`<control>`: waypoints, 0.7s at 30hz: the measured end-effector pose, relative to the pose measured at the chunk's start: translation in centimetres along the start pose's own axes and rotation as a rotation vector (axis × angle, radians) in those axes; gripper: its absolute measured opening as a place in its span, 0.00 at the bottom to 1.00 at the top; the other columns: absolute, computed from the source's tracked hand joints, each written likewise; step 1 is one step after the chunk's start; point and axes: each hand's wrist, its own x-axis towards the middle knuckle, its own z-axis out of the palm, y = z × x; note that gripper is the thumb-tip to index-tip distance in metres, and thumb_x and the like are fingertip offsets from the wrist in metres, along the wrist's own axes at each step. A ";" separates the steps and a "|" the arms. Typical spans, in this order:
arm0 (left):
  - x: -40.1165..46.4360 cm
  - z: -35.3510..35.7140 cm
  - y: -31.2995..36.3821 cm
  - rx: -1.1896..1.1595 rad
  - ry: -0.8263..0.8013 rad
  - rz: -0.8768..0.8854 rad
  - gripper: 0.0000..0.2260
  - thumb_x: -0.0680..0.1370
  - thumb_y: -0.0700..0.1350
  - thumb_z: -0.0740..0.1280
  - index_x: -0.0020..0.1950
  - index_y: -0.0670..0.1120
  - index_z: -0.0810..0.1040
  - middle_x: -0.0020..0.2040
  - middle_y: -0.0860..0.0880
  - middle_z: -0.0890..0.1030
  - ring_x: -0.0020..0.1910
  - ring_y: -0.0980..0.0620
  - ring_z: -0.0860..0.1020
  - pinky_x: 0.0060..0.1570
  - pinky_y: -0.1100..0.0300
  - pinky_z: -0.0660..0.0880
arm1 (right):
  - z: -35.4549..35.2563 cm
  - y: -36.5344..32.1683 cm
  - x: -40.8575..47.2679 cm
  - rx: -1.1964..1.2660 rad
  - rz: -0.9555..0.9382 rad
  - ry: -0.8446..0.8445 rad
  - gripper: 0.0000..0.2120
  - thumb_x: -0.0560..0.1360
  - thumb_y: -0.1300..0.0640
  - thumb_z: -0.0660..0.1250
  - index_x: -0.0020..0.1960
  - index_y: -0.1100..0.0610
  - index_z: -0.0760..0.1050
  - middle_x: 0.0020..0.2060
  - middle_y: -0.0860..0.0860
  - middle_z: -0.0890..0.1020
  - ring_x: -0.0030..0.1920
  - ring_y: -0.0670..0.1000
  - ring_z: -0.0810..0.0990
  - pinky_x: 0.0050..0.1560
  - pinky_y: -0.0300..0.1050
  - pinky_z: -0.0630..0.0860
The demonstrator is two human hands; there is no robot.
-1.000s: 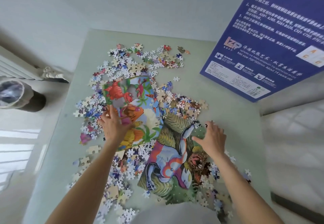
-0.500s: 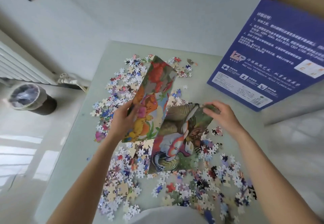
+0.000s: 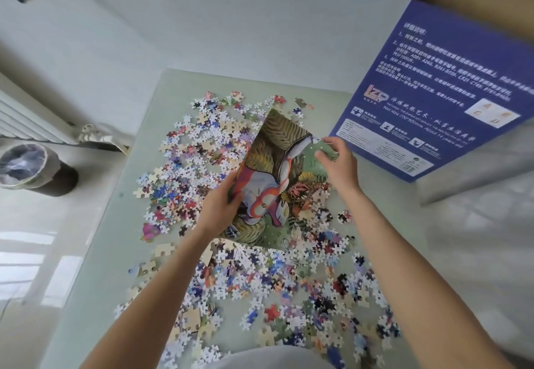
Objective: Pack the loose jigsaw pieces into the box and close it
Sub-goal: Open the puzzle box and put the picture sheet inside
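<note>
- Both hands hold a folded picture sheet raised over the table, tilted, its long axis running from near-left to far-right.
- Left hand: grips the sheet's near-left edge, thumb on the printed face, fingers curled behind it.
- Right hand: pinches the sheet's far-right corner between thumb and fingertips.
- The loose jigsaw pieces lie spread across the table, in a far-left drift beyond the sheet and a larger field between the sheet and the person. None is in either hand.
- The box, blue with printed text on the face shown, stands or leans at the far right of the table, its brown cardboard interior and open flap visible at the top right. It is not closed. Whether any pieces are already inside cannot be told.
- Governing relation: the box lies to the far right of both hands, and the right hand is plainly the nearer, its fingers just short of the box's lower blue edge. The sheet's far end already points towards the box.
- Judgement: packing has barely begun; nearly all the pieces appear to remain on the table.
- Risk, as judged: pieces near the table's edges could be swept off during gathering.
- Also present: a radiator and a lined bin on the floor at left.
</note>
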 end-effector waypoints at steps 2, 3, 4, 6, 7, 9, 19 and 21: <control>0.4 -0.5 0.4 -0.078 0.018 0.010 0.16 0.77 0.38 0.63 0.64 0.47 0.70 0.47 0.52 0.80 0.44 0.47 0.79 0.43 0.52 0.77 | -0.4 0.3 -0.4 0.049 0.064 0.042 0.27 0.73 0.54 0.70 0.69 0.55 0.64 0.65 0.52 0.71 0.63 0.50 0.71 0.58 0.41 0.67; 0.5 -0.9 0.9 -0.145 0.015 0.013 0.15 0.77 0.39 0.63 0.63 0.49 0.71 0.48 0.51 0.80 0.46 0.46 0.79 0.44 0.51 0.77 | -0.7 0.4 -0.7 0.087 0.116 0.044 0.32 0.73 0.52 0.70 0.72 0.55 0.59 0.67 0.53 0.68 0.64 0.52 0.70 0.60 0.43 0.68; 0.7 -1.3 1.7 -0.233 0.003 0.014 0.15 0.77 0.39 0.63 0.61 0.52 0.71 0.50 0.49 0.80 0.48 0.46 0.79 0.47 0.50 0.77 | -1.1 0.2 -1.0 0.141 0.183 0.021 0.36 0.73 0.51 0.70 0.74 0.55 0.55 0.68 0.55 0.67 0.65 0.54 0.70 0.60 0.45 0.68; 1.3 -2.0 3.6 -0.402 -0.043 -0.009 0.16 0.77 0.37 0.63 0.58 0.57 0.71 0.53 0.45 0.79 0.50 0.45 0.78 0.50 0.47 0.76 | -2.1 -0.2 -1.5 0.234 0.283 -0.096 0.36 0.74 0.50 0.69 0.74 0.56 0.54 0.67 0.54 0.70 0.65 0.54 0.71 0.58 0.43 0.68; 1.6 -2.3 4.5 -0.451 -0.061 -0.028 0.17 0.77 0.35 0.63 0.58 0.57 0.71 0.52 0.46 0.79 0.49 0.48 0.78 0.51 0.49 0.76 | -2.6 -0.4 -1.6 0.269 0.283 -0.170 0.31 0.75 0.50 0.68 0.72 0.56 0.59 0.64 0.53 0.73 0.64 0.52 0.72 0.56 0.41 0.69; 2.4 -2.4 6.2 -0.531 -0.100 -0.067 0.18 0.77 0.34 0.63 0.61 0.53 0.72 0.53 0.52 0.80 0.51 0.53 0.79 0.50 0.57 0.78 | -4.5 -1.2 -2.0 0.326 0.211 -0.219 0.21 0.76 0.52 0.66 0.67 0.55 0.68 0.59 0.48 0.77 0.62 0.49 0.74 0.51 0.37 0.69; 10.3 -2.9 20.5 -0.131 0.189 0.390 0.03 0.75 0.41 0.68 0.47 0.49 0.78 0.41 0.57 0.78 0.36 0.62 0.73 0.40 0.60 0.69 | -18.2 -7.0 -1.9 0.102 -0.168 0.199 0.13 0.78 0.55 0.64 0.56 0.63 0.67 0.50 0.56 0.80 0.38 0.53 0.83 0.39 0.58 0.80; 12.0 -3.1 25.0 -0.096 0.284 0.484 0.03 0.75 0.42 0.68 0.47 0.46 0.80 0.43 0.54 0.78 0.36 0.56 0.73 0.39 0.60 0.70 | -21.4 -8.9 -1.7 0.124 -0.257 0.298 0.13 0.78 0.56 0.63 0.58 0.62 0.66 0.49 0.54 0.78 0.43 0.51 0.82 0.40 0.50 0.82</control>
